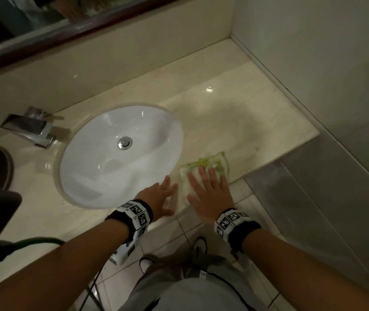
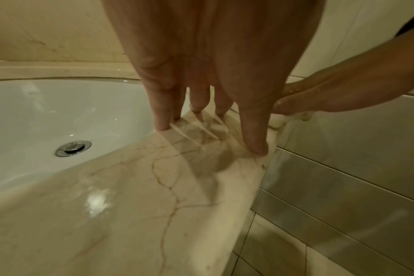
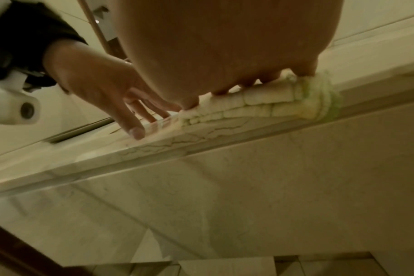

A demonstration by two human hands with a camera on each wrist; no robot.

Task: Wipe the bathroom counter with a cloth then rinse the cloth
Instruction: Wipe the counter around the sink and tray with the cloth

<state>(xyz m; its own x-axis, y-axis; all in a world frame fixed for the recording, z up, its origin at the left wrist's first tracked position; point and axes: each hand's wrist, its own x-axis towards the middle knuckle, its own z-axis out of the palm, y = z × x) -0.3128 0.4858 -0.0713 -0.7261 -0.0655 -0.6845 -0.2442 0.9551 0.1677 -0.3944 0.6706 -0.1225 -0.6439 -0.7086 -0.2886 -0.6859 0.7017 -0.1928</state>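
Head view, near to far: I read this as mid-wipe, with the rinse not yet done.
Right hand (image 1: 209, 194): flat on the cloth (image 1: 210, 170), fingers straight and spread, palm pressing down. No pinch or curl that I can see.
Left hand (image 1: 161, 196): fingers straight, tips touching the bare counter (image 1: 235, 113) just beside the cloth, between it and the sink bowl (image 1: 120, 153). It holds nothing; looks like a brace.
Cloth position: at the counter's front edge, right of the sink, under the right fingers and poking out beyond their tips. Right wrist view shows it touching the front lip.
Key relation: cloth lies directly under the right palm; unwiped run of counter stretches away and to the right of the fingertips. Sink lies to the left, past the left hand. Right hand is the nearer one, already on it.
Cloth axis: folded pad, long side running roughly along the front edge in the right wrist view.
Cloth material: soft, quilted or ribbed weave, off-white with green trim at the far end; looks damp, can't confirm.
Counter: polished cream marble, brown veining, glossy with highlights. I'd expect low friction under a wet cloth.
Sink bowl: white glazed oval, undermounted, chrome drain plug (image 1: 125, 142).
Faucet (image 1: 29, 126): square chrome block at the bowl's left side; no water seen running.
Beyond: marble backsplash, dark-framed mirror (image 1: 44, 23).
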